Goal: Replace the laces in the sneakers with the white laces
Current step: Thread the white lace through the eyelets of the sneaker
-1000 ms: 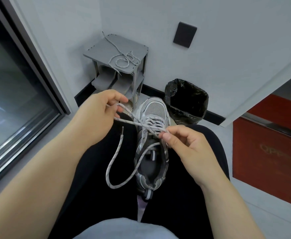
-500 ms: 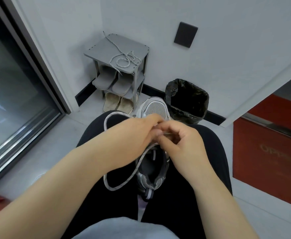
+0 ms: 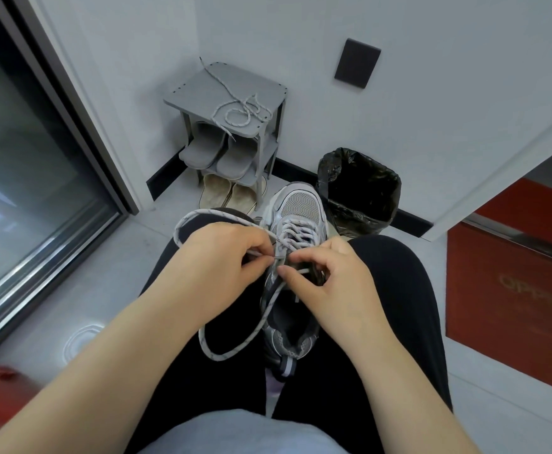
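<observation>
Left hand (image 3: 222,260) pinches white speckled lace (image 3: 214,355) tip, right hand (image 3: 333,283) pinches grey mesh sneaker (image 3: 301,208) at eyelets. We judge eyelet just right of tip.

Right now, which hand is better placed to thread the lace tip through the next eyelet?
Left. The left hand pinches the lace tip right beside the eyelets of the sneaker; the right hand pinches what looks like the other lace end.

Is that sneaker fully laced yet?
Partly. The lace crosses the front of the sneaker; left hand and right hand pinch its loose ends.
</observation>
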`<act>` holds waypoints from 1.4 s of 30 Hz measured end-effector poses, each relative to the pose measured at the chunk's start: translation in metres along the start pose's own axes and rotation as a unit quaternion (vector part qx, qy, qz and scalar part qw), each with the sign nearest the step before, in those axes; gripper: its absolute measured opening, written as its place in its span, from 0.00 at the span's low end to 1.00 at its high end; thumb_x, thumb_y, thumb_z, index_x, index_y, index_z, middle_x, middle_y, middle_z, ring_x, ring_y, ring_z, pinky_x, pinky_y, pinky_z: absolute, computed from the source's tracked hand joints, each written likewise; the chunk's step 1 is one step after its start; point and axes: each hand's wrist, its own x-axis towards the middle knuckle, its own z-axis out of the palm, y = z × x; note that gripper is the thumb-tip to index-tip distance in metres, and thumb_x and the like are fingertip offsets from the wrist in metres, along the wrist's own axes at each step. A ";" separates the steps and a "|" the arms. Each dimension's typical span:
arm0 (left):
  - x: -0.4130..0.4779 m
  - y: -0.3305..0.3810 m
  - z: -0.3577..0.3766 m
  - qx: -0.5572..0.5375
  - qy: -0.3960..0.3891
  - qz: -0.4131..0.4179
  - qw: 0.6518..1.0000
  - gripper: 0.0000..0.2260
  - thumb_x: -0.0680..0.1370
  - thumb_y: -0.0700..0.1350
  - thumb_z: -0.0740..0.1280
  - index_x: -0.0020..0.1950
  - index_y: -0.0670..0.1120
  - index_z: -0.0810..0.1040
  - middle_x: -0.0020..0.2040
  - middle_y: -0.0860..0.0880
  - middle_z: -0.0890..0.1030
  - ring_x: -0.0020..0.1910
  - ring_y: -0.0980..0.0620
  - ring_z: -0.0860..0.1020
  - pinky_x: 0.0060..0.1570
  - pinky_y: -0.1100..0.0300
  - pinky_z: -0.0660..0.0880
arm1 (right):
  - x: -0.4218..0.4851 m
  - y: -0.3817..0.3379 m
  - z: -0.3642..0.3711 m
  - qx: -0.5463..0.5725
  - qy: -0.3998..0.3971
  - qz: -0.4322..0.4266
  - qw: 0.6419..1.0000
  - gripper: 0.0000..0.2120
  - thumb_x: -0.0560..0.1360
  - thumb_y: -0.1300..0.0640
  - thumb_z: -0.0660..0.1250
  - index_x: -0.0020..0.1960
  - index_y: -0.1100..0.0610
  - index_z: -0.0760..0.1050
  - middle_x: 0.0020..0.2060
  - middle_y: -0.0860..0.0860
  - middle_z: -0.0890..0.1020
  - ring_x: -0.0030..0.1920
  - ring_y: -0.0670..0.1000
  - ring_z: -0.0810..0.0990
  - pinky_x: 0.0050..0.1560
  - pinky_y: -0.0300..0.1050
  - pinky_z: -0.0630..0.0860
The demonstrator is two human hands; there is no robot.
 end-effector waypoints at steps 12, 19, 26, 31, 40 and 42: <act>0.002 0.003 0.010 0.000 0.009 0.011 1.000 0.03 0.73 0.45 0.68 0.42 0.50 0.81 0.38 0.53 0.81 0.39 0.58 0.76 0.42 0.59 0.73 | -0.001 0.001 0.001 0.061 -0.020 0.006 0.998 0.12 0.70 0.57 0.71 0.43 0.39 0.78 0.38 0.44 0.71 0.39 0.40 0.71 0.41 0.29 0.68; 0.003 0.002 0.011 0.053 0.027 0.036 0.998 0.13 0.71 0.61 0.64 0.43 0.53 0.79 0.39 0.57 0.79 0.43 0.55 0.73 0.47 0.57 0.70 | 0.004 0.005 0.005 0.074 -0.009 0.012 0.997 0.08 0.71 0.58 0.72 0.39 0.45 0.79 0.35 0.45 0.68 0.36 0.38 0.69 0.39 0.28 0.67; 0.003 0.010 0.007 0.068 0.101 -0.050 0.991 0.28 0.62 0.60 0.73 0.55 0.53 0.66 0.50 0.55 0.64 0.50 0.55 0.60 0.52 0.63 0.56 | 0.002 0.008 -0.012 0.081 0.079 -0.004 0.994 0.10 0.75 0.60 0.66 0.39 0.47 0.73 0.46 0.43 0.75 0.43 0.37 0.76 0.45 0.24 0.68; 0.005 0.006 0.003 0.103 0.054 -0.042 0.992 0.35 0.63 0.62 0.71 0.68 0.60 0.64 0.67 0.53 0.57 0.68 0.52 0.51 0.66 0.57 0.47 | 0.004 -0.002 -0.038 0.501 0.130 0.054 0.854 0.10 0.81 0.63 0.53 0.41 0.55 0.67 0.37 0.51 0.84 0.40 0.50 0.84 0.46 0.43 0.79; 0.013 0.002 0.000 0.140 0.006 -0.009 0.990 0.20 0.64 0.65 0.67 0.52 0.58 0.75 0.57 0.60 0.73 0.66 0.55 0.60 0.67 0.55 0.42 | 0.004 0.001 -0.013 -0.090 -0.030 -0.072 0.993 0.04 0.72 0.50 0.70 0.46 0.47 0.80 0.38 0.44 0.74 0.42 0.43 0.73 0.43 0.38 0.70; 0.012 0.003 -0.001 0.140 -0.007 -0.017 0.990 0.20 0.65 0.65 0.66 0.52 0.58 0.75 0.55 0.60 0.74 0.66 0.55 0.61 0.68 0.54 0.41 | 0.005 0.002 -0.009 -0.082 -0.025 -0.069 0.994 0.03 0.71 0.51 0.71 0.43 0.49 0.82 0.35 0.44 0.71 0.39 0.43 0.72 0.39 0.38 0.68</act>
